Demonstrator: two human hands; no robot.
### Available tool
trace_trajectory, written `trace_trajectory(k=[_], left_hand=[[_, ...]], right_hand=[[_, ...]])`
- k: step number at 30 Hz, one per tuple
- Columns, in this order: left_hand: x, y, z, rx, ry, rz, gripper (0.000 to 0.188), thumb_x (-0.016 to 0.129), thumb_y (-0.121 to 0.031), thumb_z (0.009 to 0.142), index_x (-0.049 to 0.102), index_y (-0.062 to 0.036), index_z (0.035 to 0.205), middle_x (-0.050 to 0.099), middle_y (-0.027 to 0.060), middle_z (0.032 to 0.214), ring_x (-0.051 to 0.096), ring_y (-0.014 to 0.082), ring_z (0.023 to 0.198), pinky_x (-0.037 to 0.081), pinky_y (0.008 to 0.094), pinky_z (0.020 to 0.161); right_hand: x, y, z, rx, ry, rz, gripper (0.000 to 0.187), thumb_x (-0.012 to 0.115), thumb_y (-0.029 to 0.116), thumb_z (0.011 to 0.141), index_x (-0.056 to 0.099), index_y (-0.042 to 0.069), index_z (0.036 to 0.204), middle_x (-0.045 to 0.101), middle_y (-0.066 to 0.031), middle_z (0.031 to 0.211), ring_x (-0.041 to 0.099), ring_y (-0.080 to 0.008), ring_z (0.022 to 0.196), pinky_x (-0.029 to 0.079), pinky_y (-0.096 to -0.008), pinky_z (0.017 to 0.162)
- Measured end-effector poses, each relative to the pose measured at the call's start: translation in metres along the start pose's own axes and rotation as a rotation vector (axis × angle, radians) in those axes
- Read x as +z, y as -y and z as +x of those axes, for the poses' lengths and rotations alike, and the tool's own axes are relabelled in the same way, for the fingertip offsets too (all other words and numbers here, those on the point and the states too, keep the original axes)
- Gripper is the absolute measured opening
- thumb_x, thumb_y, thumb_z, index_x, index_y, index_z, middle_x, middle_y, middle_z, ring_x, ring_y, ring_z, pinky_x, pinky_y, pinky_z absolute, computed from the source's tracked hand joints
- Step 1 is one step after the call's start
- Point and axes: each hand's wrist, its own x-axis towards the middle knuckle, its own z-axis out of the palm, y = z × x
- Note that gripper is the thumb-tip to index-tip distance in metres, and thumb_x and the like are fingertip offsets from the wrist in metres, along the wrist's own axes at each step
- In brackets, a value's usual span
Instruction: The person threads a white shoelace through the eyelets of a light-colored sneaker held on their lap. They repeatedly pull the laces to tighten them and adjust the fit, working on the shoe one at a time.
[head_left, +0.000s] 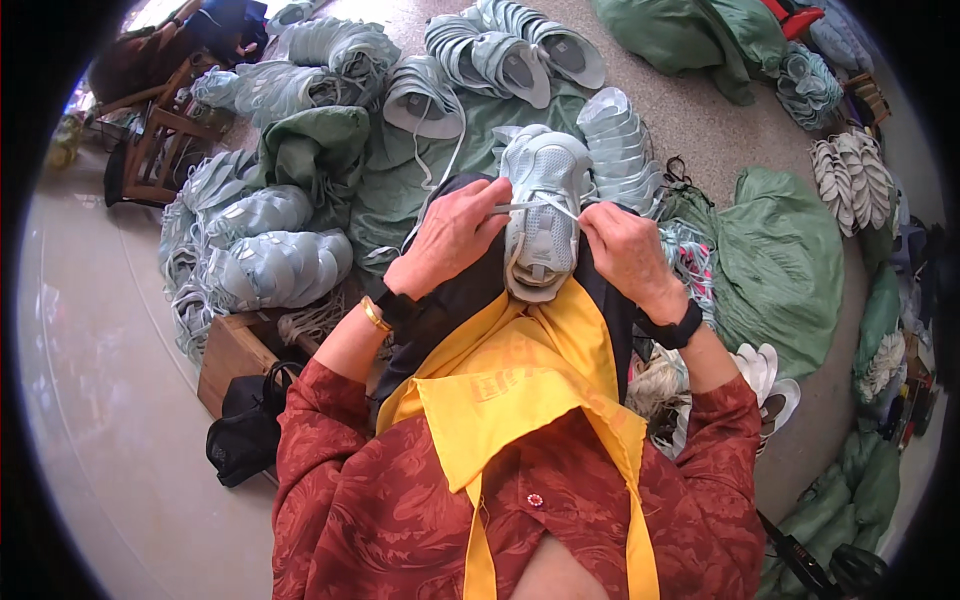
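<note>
The pale floor [100, 390] is the largest thing around you, and on your left side it gives, I think, the widest room for an elbow. On your right, a big green cloth bundle [780, 270] lies near your forearm, so the room there seems narrower. The yellow apron [535, 390] covers your front, and its upper edge comes up to the work. Stacked pale-blue shoe uppers [285, 270] lie to the left, and another stack [615, 145] is just beside the work, beyond your right hand [632, 255]. The wooden box [230, 360] has a hard edge below your left forearm. The shoe upper [545, 170] in work is over your lap, between both hands, with its toe away from you. Your left hand [455, 235] pinches a thin grey strip [515, 207]; whether it is lace or tool, I cannot tell. Your right hand pinches the white lace [562, 206] between thumb and finger. By my judgement, the lacing is partly done: lace crosses the tongue, but its ends are not yet tied, and the remaining eyelets are too small to count.
</note>
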Motion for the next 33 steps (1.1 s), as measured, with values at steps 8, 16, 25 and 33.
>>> trace_trajectory(k=[8,16,25,33], left_hand=[[-0.011,0.004,-0.002,0.068,-0.004,0.134,0.009,0.063,-0.005,0.093,0.055,-0.0035,0.096,0.055,0.0137,0.087,0.06,0.0379,0.077,0.048,0.0448,0.066],[-0.057,0.034,-0.028,-0.046,-0.02,0.184,0.012,0.067,-0.004,0.089,0.055,-0.0021,0.092,0.054,0.0144,0.088,0.059,0.0381,0.079,0.048,0.0443,0.068],[-0.125,0.07,-0.077,-0.127,-0.089,0.485,0.013,0.066,-0.004,0.088,0.054,-0.0002,0.09,0.055,0.015,0.089,0.06,0.0386,0.084,0.048,0.0473,0.072],[-0.19,0.112,-0.104,-0.447,-0.268,0.585,0.011,0.067,-0.007,0.089,0.058,-0.0013,0.091,0.063,0.016,0.081,0.064,0.0345,0.076,0.05,0.0428,0.068]], right_hand=[[-0.008,0.0,-0.02,0.158,-0.012,0.074,0.007,0.066,0.003,0.089,0.059,0.002,0.09,0.063,-0.0142,0.083,0.066,-0.0352,0.077,0.052,-0.0421,0.063],[-0.039,-0.007,-0.069,0.438,-0.096,0.189,0.005,0.068,0.002,0.091,0.068,0.001,0.095,0.068,-0.013,0.086,0.067,-0.027,0.073,0.051,-0.0348,0.064],[-0.082,-0.046,-0.168,0.738,-0.214,0.059,0.007,0.067,0.003,0.095,0.07,0.002,0.101,0.068,-0.0026,0.08,0.06,-0.0074,0.065,0.046,-0.0246,0.056],[-0.107,-0.101,-0.243,0.967,-0.244,0.096,0.01,0.063,0.003,0.097,0.07,0.003,0.104,0.067,-0.0016,0.077,0.06,-0.0058,0.06,0.048,-0.0223,0.053]])
